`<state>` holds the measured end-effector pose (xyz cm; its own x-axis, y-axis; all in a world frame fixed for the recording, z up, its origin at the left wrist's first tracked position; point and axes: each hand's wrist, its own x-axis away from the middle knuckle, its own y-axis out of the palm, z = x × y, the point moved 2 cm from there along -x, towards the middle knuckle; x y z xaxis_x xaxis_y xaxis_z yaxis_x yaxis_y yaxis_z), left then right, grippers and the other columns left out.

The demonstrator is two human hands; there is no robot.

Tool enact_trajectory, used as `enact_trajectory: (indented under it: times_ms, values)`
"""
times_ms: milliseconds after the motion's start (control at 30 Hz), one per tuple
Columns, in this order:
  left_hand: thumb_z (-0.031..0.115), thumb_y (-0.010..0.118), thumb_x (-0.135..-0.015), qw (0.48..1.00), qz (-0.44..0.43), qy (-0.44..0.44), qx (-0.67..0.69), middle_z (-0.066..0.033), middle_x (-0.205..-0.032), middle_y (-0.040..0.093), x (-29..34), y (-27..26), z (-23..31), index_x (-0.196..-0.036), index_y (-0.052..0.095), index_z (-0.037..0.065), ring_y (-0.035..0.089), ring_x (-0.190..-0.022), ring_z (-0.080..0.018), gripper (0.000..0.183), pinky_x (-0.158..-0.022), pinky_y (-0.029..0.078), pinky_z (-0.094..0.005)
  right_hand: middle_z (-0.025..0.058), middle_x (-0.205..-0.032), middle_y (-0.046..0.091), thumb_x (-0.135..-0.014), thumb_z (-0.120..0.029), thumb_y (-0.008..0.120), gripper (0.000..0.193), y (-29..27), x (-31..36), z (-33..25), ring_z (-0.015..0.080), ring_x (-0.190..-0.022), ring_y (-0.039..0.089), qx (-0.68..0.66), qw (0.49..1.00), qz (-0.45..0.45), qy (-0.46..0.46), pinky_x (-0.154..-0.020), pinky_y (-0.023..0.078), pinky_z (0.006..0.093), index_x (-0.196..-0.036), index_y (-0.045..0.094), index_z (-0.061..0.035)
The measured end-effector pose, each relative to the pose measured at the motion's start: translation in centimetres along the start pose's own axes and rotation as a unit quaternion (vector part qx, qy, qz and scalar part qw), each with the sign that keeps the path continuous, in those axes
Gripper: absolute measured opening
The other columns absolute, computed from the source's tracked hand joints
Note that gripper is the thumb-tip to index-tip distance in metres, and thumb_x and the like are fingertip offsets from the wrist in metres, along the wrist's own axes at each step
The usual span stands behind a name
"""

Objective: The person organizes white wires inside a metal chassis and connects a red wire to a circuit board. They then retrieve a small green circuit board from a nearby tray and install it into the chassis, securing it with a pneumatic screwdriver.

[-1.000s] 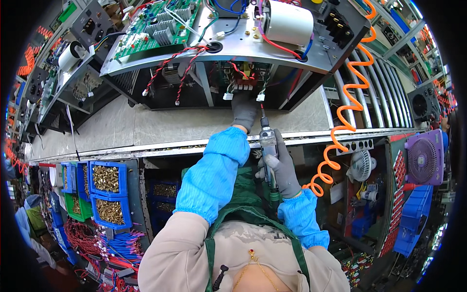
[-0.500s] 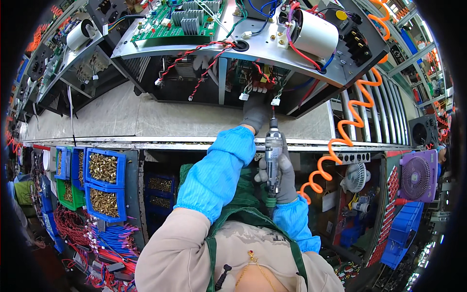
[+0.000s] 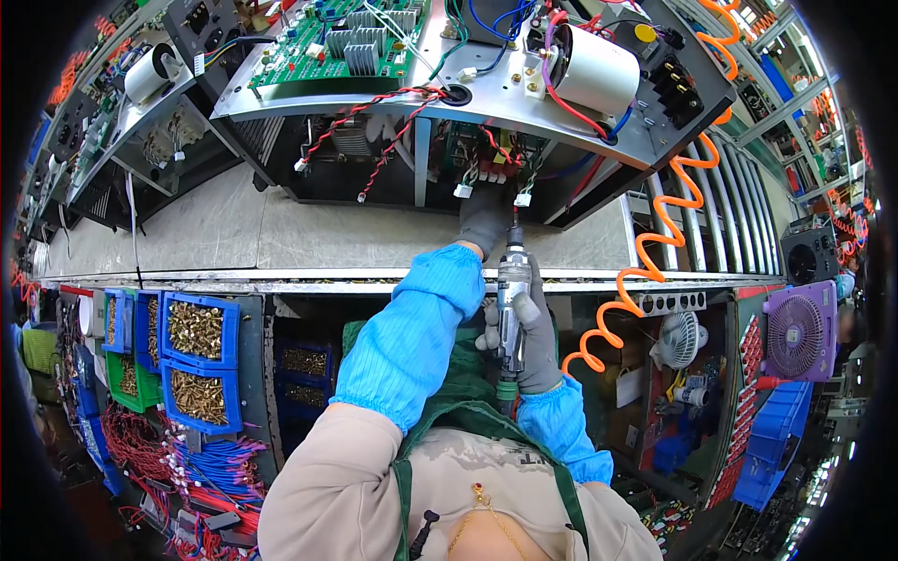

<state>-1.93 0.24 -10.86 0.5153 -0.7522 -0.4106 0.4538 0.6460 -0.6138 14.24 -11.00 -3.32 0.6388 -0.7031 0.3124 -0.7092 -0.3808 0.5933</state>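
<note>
My right hand point(image 3: 536, 327), in a grey glove, is closed round a grey power screwdriver point(image 3: 513, 304) held nearly upright in the picture. Its bit points away from me, close below a white plug point(image 3: 523, 200) on twisted wires at the opening of a metal equipment chassis point(image 3: 440, 201). My left hand point(image 3: 482, 224), also gloved, reaches into that opening beside the bit. Its fingers are lost in the shadow inside. Over the opening hang red-black twisted wires point(image 3: 379, 173) and another white plug point(image 3: 463, 191).
A green circuit board point(image 3: 327, 61) and a white cylinder point(image 3: 599, 67) sit on the chassis top. An orange coiled hose point(image 3: 655, 245) runs down on the right, beside metal rollers point(image 3: 725, 210). Blue bins of brass screws point(image 3: 199, 393) stand at left; a purple fan point(image 3: 798, 334) at right.
The whole view has shifted slightly left. The screwdriver has moved a little left and toward me, and my right thumb now lies across its body. My left hand stays inside the opening.
</note>
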Motion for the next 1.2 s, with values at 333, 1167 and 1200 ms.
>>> enact_trajectory:
  times_ms: [333,1167,1200]
  values:
    - [0.01,0.065,-0.078,0.986,-0.1,0.037,0.126,-0.0167,-0.09,0.063,1.5,-2.2,-0.9,-0.097,0.062,0.002,0.061,-0.082,-0.0301,0.021,-0.071,0.05,-0.0367,0.0125,-0.087,0.053,-0.077,-0.023,0.061,0.093,-2.6,3.1,-0.9,0.0168,-0.058,0.057,0.09,0.996,-0.013,0.004,-0.058,0.057,0.0346,-0.149,0.003,-0.023]
    - [0.033,0.062,-0.088,0.826,-0.28,-0.274,0.405,-0.001,-0.073,0.06,1.1,-6.4,3.0,-0.093,0.064,0.005,0.049,-0.057,-0.005,0.028,-0.044,0.037,-0.0201,0.0124,-0.093,0.054,-0.072,-0.027,0.069,0.097,-5.5,5.5,-2.1,0.0145,-0.058,0.056,0.085,0.993,-0.035,0.069,-0.057,0.056,0.0331,-0.149,0.009,-0.0198]
    - [0.033,0.061,-0.089,0.806,-0.298,-0.293,0.419,-0.0016,-0.075,0.061,1.1,-6.3,2.9,-0.093,0.065,0.005,0.049,-0.057,-0.005,0.028,-0.044,0.037,-0.0201,0.0123,-0.091,0.055,-0.072,-0.03,0.069,0.098,-5.6,5.5,-1.9,0.0149,-0.057,0.056,0.05,0.995,-0.047,0.069,-0.057,0.057,0.0334,-0.149,0.009,-0.0201]
